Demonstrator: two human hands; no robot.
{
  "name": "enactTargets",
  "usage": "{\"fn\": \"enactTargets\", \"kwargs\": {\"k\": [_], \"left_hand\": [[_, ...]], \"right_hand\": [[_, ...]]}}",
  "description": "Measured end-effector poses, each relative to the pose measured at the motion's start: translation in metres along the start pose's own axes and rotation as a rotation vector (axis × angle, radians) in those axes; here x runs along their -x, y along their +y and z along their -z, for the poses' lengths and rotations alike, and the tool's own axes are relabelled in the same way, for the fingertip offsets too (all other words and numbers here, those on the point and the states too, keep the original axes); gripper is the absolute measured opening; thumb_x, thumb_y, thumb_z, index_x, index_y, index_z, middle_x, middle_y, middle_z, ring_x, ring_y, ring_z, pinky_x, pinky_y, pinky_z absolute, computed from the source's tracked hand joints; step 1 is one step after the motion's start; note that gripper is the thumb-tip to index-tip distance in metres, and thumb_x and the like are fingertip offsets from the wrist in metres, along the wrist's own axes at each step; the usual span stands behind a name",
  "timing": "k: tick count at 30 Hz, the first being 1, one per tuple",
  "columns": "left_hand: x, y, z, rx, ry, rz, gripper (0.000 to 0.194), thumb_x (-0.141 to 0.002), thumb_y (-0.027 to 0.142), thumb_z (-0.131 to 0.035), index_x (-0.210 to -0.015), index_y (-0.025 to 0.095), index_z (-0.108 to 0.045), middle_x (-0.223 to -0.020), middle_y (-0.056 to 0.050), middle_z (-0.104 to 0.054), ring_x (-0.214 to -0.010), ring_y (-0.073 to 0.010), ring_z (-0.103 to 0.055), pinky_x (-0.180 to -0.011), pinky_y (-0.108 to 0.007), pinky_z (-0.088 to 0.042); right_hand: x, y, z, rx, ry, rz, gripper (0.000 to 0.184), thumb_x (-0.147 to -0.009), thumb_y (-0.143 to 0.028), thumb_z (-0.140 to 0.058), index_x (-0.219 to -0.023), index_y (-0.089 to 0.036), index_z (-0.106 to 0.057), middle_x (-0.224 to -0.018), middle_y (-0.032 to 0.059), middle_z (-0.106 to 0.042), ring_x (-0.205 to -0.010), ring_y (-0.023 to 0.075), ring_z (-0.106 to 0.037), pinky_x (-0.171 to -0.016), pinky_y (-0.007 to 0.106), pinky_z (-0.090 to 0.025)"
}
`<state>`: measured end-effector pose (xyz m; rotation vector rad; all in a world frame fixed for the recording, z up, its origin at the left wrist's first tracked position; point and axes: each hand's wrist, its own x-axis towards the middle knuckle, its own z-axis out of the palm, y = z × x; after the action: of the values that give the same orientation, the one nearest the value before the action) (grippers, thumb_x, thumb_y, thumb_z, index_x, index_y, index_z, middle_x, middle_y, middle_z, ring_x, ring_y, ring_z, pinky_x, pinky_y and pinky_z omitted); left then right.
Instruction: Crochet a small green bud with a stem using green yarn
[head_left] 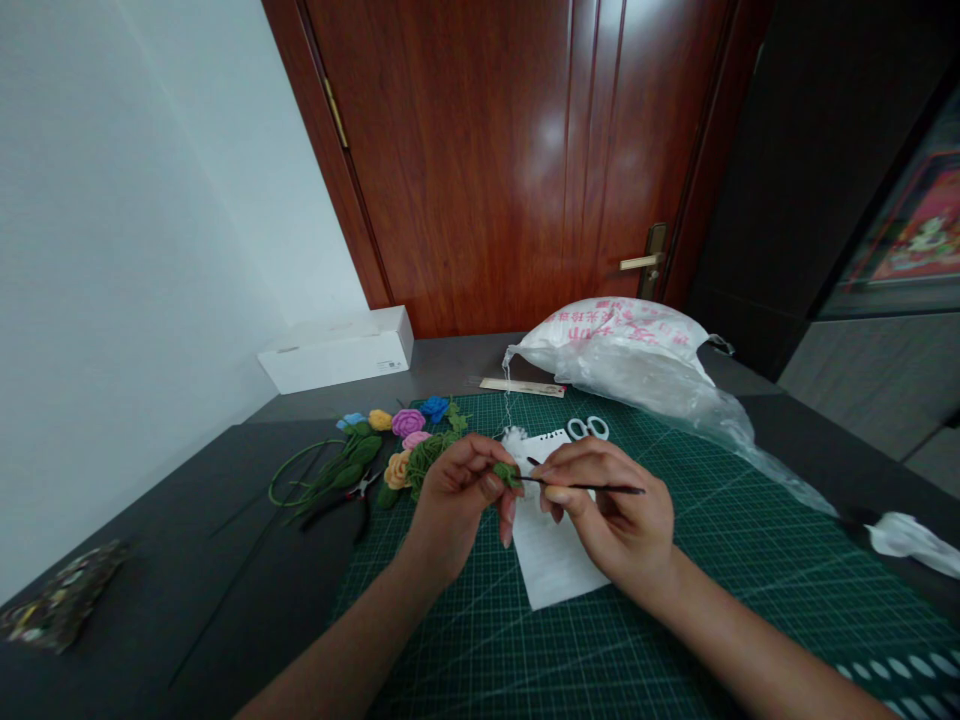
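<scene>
Left hand (456,505): clenched in a pinch, thumb and fingertips grasping a small green crocheted leaf (507,475), raised above the mat.
Right hand (619,515): curled in a pencil-like grip around a thin dark crochet hook (592,487), also raised.
Leaf position: at the left hand's fingertips, between both hands, with the hook's tip at its right edge; exact contact too small to tell.
Paper: white sheet (547,530) with a notched top edge, flat on the mat beneath both hands.
Mat: green gridded cutting mat (757,590), spread under hands and paper.
Scissors: white-handled scissors (587,428) on the mat, just beside the paper's top edge.
Flowers: crocheted roses (409,423) in blue, yellow, purple, pink and peach, clustered with green leaves left of the left hand, near the mat's edge.
Pliers: dark-handled pliers (352,492) on the dark table (187,520), among green stems.
Far end: white plastic bag (615,345) with pink print, white box (337,350) against the wall, reddish wooden door (510,150) behind.
</scene>
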<state>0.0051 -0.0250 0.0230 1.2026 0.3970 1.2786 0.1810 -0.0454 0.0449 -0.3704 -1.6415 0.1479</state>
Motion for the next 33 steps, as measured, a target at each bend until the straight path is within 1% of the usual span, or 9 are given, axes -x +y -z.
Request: {"fn": "enactTargets", "kwargs": {"k": [6, 11, 14, 16, 19, 21, 23, 27, 33], "left_hand": [[0.000, -0.004, 0.003, 0.000, -0.022, 0.029, 0.011, -0.085, 0.025, -0.078, -0.091, 0.017, -0.072, -0.062, 0.003, -0.067, -0.037, -0.0078, -0.055, -0.033, -0.016, -0.047], [-0.002, 0.002, 0.002, -0.004, -0.024, 0.040, 0.020, -0.086, 0.033, -0.078, -0.092, 0.017, -0.071, -0.072, -0.002, -0.071, -0.043, -0.0098, -0.058, -0.036, -0.018, -0.048], [-0.004, 0.004, 0.001, -0.011, 0.018, 0.051, 0.026, -0.084, 0.038, -0.080, -0.091, 0.015, -0.070, -0.073, -0.003, -0.069, -0.050, -0.0097, -0.057, -0.040, -0.018, -0.047], [-0.005, 0.004, 0.001, -0.031, 0.053, 0.040, 0.027, -0.082, 0.038, -0.082, -0.089, 0.014, -0.069, -0.073, -0.002, -0.067, -0.052, -0.0096, -0.056, -0.042, -0.018, -0.047], [-0.005, 0.003, 0.000, -0.050, 0.082, 0.032, 0.028, -0.080, 0.037, -0.083, -0.087, 0.014, -0.069, -0.071, -0.001, -0.064, -0.054, -0.0100, -0.055, -0.044, -0.019, -0.047], [-0.004, 0.001, 0.000, -0.046, 0.091, 0.037, 0.028, -0.079, 0.036, -0.084, -0.086, 0.014, -0.068, -0.071, 0.000, -0.063, -0.054, -0.0100, -0.055, -0.045, -0.020, -0.048], [-0.003, 0.000, 0.000, -0.051, 0.099, 0.045, 0.027, -0.078, 0.033, -0.085, -0.086, 0.014, -0.067, -0.071, 0.000, -0.063, -0.053, -0.0100, -0.056, -0.045, -0.021, -0.048], [-0.001, 0.000, -0.002, -0.083, 0.123, 0.047, 0.027, -0.078, 0.031, -0.085, -0.087, 0.014, -0.066, -0.072, 0.000, -0.066, -0.049, -0.0090, -0.056, -0.044, -0.021, -0.047], [-0.001, 0.000, -0.001, 0.087, 0.056, 0.134, 0.025, -0.080, 0.032, -0.084, -0.088, 0.015, -0.067, -0.061, 0.002, -0.062, -0.046, -0.0094, -0.053, -0.040, -0.019, -0.044]], "right_hand": [[0.004, 0.009, -0.001, 0.003, -0.153, 0.045, 0.009, -0.095, -0.014, -0.065, -0.099, -0.020, -0.071, -0.086, 0.0075, -0.076, -0.080, 0.0195, -0.074, -0.070, 0.031, -0.062], [0.000, 0.010, 0.002, -0.218, 0.139, -0.239, 0.010, -0.100, -0.017, -0.058, -0.104, -0.023, -0.065, -0.091, 0.0031, -0.067, -0.068, 0.0143, -0.066, -0.058, 0.028, -0.055], [-0.001, 0.015, 0.002, -0.186, 0.237, -0.393, 0.016, -0.104, -0.026, -0.050, -0.092, -0.023, -0.060, -0.088, 0.0025, -0.063, -0.076, 0.0147, -0.063, -0.069, 0.030, -0.053], [0.001, 0.021, -0.001, -0.198, 0.148, -0.501, 0.026, -0.107, -0.033, -0.044, -0.087, -0.023, -0.058, -0.078, 0.0003, -0.059, -0.072, 0.0146, -0.059, -0.070, 0.030, -0.050], [0.008, 0.028, -0.008, -0.257, -0.088, -0.643, 0.022, -0.105, -0.040, -0.047, -0.107, -0.024, -0.061, -0.066, -0.0055, -0.048, -0.053, 0.0124, -0.045, -0.054, 0.027, -0.040], [0.011, 0.028, -0.012, -0.158, -0.176, -0.614, 0.028, -0.096, -0.041, -0.064, -0.118, -0.023, -0.064, -0.069, -0.0049, -0.049, -0.058, 0.0136, -0.048, -0.055, 0.027, -0.040], [0.012, 0.025, -0.016, -0.029, -0.182, -0.539, 0.029, -0.088, -0.037, -0.075, -0.112, -0.022, -0.070, -0.072, -0.0024, -0.054, -0.066, 0.0157, -0.053, -0.061, 0.028, -0.041], [0.011, 0.023, -0.020, 0.052, -0.107, -0.465, 0.010, -0.089, -0.030, -0.073, -0.089, -0.020, -0.074, -0.071, -0.0004, -0.057, -0.067, 0.0167, -0.055, -0.062, 0.029, -0.043], [0.012, 0.027, -0.019, 0.037, -0.044, -0.445, 0.010, -0.087, -0.028, -0.076, -0.080, -0.021, -0.073, -0.069, -0.0009, -0.060, -0.065, 0.0168, -0.056, -0.060, 0.028, -0.043]]}}
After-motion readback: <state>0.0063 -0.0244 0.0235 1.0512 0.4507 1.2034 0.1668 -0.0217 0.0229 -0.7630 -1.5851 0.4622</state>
